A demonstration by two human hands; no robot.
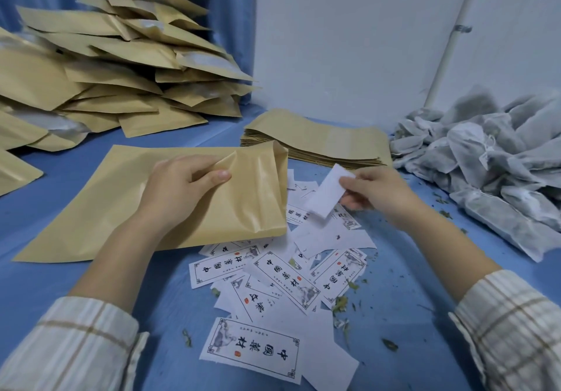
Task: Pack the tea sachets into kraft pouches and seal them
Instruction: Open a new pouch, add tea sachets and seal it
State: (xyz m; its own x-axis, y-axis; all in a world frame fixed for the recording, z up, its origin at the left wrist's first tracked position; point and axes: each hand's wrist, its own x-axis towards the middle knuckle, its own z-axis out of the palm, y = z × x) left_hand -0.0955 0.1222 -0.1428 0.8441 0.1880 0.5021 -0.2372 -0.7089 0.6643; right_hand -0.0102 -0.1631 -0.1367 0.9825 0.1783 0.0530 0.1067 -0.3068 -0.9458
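Observation:
A flat kraft pouch (100, 208) lies on the blue table in front of me, its mouth pointing right. My left hand (179, 190) grips the pouch near its mouth, thumb on top, and lifts the upper layer so the mouth gapes. My right hand (376, 190) pinches a small white paper slip (326, 193) and holds it tilted just right of the pouch mouth. Grey mesh tea sachets (485, 172) are heaped at the right.
A stack of flat kraft pouches (315, 141) lies behind my hands. A big heap of filled pouches (115, 71) fills the back left. Printed paper labels (273, 275) are scattered near the front, with loose tea leaves (388, 343) around them. A white wall stands behind.

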